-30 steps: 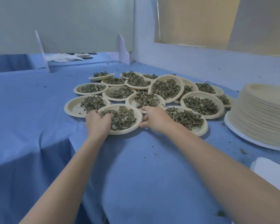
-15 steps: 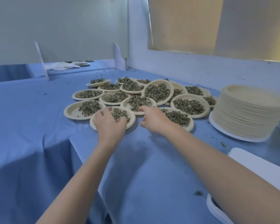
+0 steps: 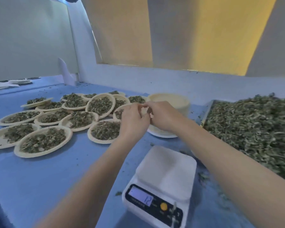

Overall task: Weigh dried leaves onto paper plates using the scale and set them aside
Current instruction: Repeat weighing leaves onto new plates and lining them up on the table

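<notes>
Two hands that gripped the rim of a filled plate a second ago are now clear of it and meet at the stack of blank cream paper plates point(image 3: 169, 100) at centre frame. That filled cream paper plate of dried green leaves point(image 3: 43, 142) now sits at lower left, at the front of the group of filled plates point(image 3: 82, 112) on the blue cloth-covered table point(image 3: 59, 175). In my judgement one portion is set aside and the next cycle starts with a fresh plate.

The left hand point(image 3: 133, 120) has loosely curled fingers; blur hides whether they pinch a plate edge. The right hand point(image 3: 163, 116) lies over the stack with its fingers bent toward the top plate; contact looks likely, a closed grip cannot be confirmed.

The white digital kitchen scale point(image 3: 161, 183) at lower centre carries no plate. The heap of loose dried leaves point(image 3: 253, 129) fills the right edge.
</notes>
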